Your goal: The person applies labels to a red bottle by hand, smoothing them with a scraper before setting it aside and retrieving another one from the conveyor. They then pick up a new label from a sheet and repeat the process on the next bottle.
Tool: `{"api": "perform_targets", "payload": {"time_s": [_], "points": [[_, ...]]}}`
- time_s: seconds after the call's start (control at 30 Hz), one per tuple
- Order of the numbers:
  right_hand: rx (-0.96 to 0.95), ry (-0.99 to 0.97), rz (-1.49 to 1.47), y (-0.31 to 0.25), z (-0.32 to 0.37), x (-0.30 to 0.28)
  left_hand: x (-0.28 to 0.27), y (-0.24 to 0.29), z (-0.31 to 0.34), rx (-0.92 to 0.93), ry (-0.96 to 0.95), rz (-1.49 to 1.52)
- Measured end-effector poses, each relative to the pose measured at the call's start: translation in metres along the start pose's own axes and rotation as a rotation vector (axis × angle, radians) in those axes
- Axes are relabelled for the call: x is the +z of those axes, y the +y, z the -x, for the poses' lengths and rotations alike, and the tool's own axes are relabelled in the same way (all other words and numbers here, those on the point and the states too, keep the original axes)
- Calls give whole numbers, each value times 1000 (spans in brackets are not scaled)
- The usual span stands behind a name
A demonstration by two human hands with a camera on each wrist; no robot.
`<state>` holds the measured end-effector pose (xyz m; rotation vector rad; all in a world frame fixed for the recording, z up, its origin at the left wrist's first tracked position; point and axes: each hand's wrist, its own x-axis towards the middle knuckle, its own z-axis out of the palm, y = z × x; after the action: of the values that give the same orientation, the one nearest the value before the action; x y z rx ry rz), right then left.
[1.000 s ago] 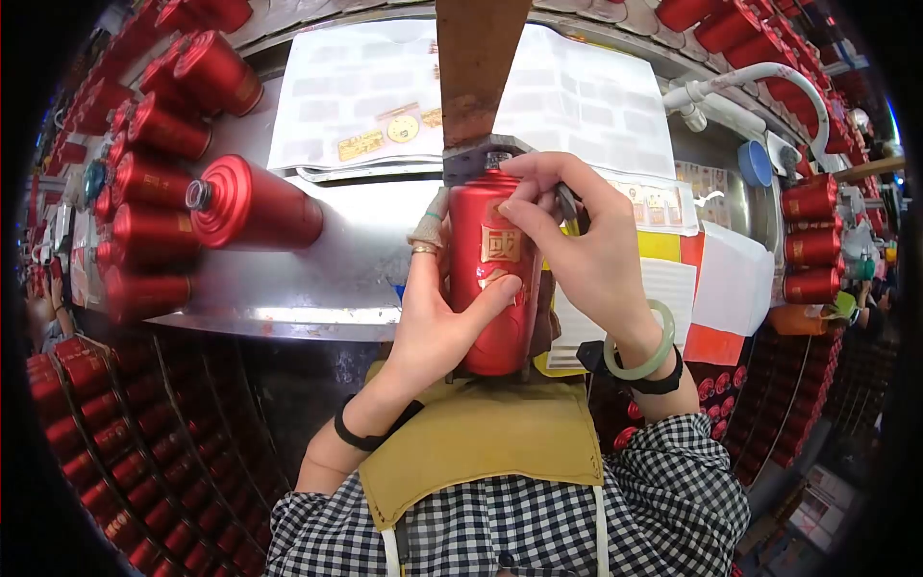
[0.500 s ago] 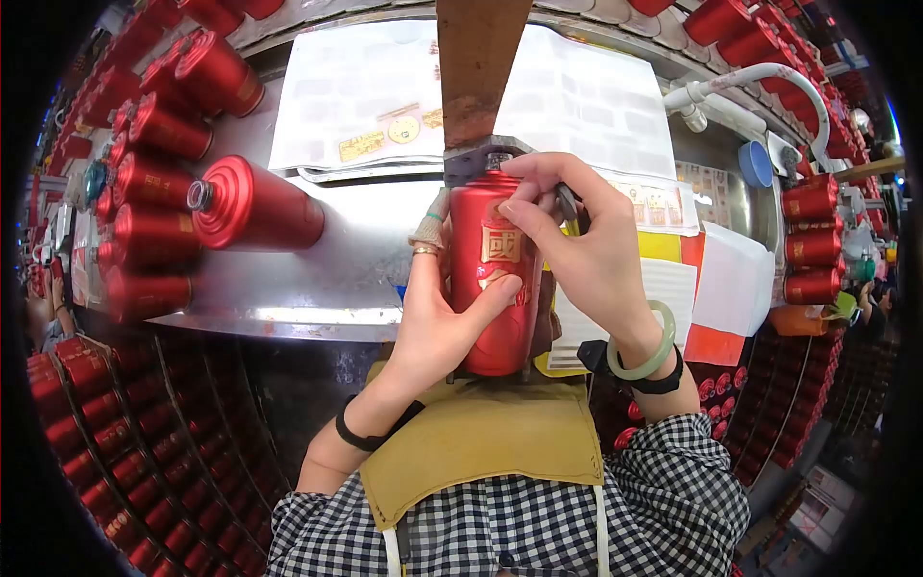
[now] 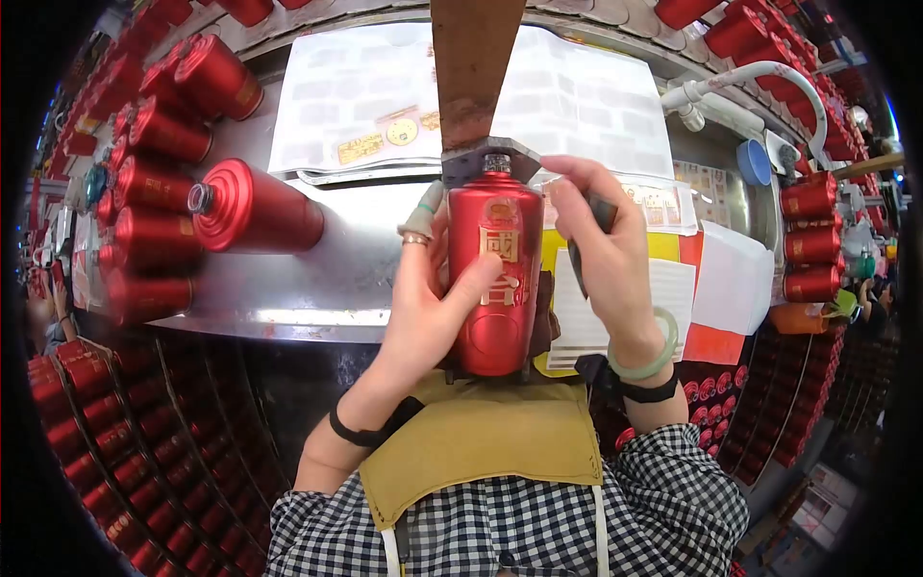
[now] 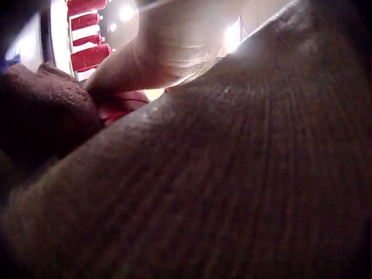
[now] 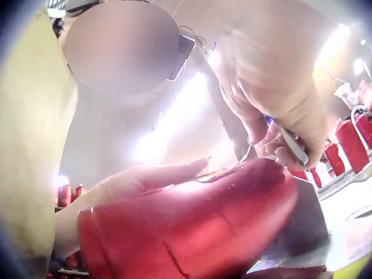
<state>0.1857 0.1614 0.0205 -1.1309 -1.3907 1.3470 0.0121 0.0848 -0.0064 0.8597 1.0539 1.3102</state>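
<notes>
A red bottle (image 3: 495, 332) with gold characters and a bare threaded neck lies neck-away in front of the person, against a dark metal bracket. My left hand (image 3: 423, 313) holds it from the left side, thumb across the gold characters and a pale cover on one finger. At the bottle's right shoulder, my right hand (image 3: 611, 255) pinches a whitish, see-through scrap of film (image 3: 552, 183) between thumb and forefinger. A slim dark tool (image 3: 602, 213) is tucked in that hand's other fingers; its shiny end (image 5: 295, 149) shows in the right wrist view. Skin fills most of the left wrist view.
Another red bottle (image 3: 258, 205) lies to the left on the steel table (image 3: 356, 250), near a stack of more. A wooden beam (image 3: 474, 77) runs away from the bracket. Sheets of paper (image 3: 586, 106) flank it, and a white curved pipe (image 3: 769, 72) stands at right.
My right hand has moved right, off the bottle's upper front, with the film scrap in its fingertips. My left thumb has shifted up and left, uncovering the lower gold character.
</notes>
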Motion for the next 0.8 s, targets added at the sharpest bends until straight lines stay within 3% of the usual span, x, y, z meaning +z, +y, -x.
{"api": "perform_targets", "payload": {"time_s": [0.2,0.8], "points": [[154,-7,-116,14,21,13,-10,2,-17,-60,-29,78],[175,-38,-80,5,22,15,-9,2,-16,-54,1,79]]}}
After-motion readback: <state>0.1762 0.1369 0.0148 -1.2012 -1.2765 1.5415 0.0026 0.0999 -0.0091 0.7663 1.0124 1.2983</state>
